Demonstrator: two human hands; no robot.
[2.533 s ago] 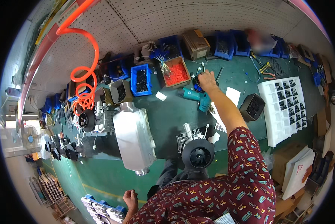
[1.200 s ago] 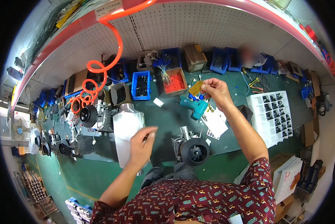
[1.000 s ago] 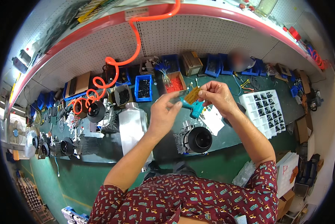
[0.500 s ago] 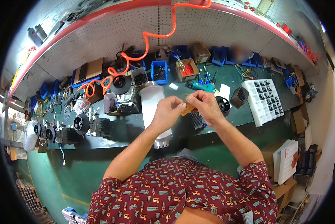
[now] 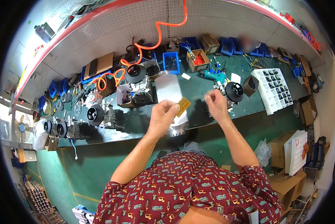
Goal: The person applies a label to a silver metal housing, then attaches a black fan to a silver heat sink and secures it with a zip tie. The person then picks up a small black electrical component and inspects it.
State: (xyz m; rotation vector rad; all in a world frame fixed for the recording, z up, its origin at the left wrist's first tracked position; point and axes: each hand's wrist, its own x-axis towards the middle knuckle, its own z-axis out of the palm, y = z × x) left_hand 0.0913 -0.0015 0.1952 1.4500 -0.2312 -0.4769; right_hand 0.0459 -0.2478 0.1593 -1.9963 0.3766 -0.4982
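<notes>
My left hand (image 5: 162, 117) pinches a small golden-yellow card (image 5: 183, 106) between thumb and fingers, over the front part of a long white housing (image 5: 168, 86). Faint rows of marks show on the card. To the right, apart from the card, my right hand (image 5: 217, 105) is raised with its fingers drawn together. Whatever those fingertips hold, if anything, is too small to make out. Just beyond the right hand is a motor unit with a round black fan cover (image 5: 234, 92), its finned body partly hidden behind the hand.
A white tray (image 5: 262, 89) of small black parts lies at the right. Similar motor units (image 5: 96, 115) stand along the left. Behind are blue bins (image 5: 171, 62), a box of red parts (image 5: 198, 61) and a teal power tool (image 5: 216, 75). An orange coiled hose (image 5: 159, 33) hangs above.
My hands, together at the card before, are now apart. The right hand has moved away to the right; the left keeps the card, which now shows fully. The whole view has shifted slightly.
</notes>
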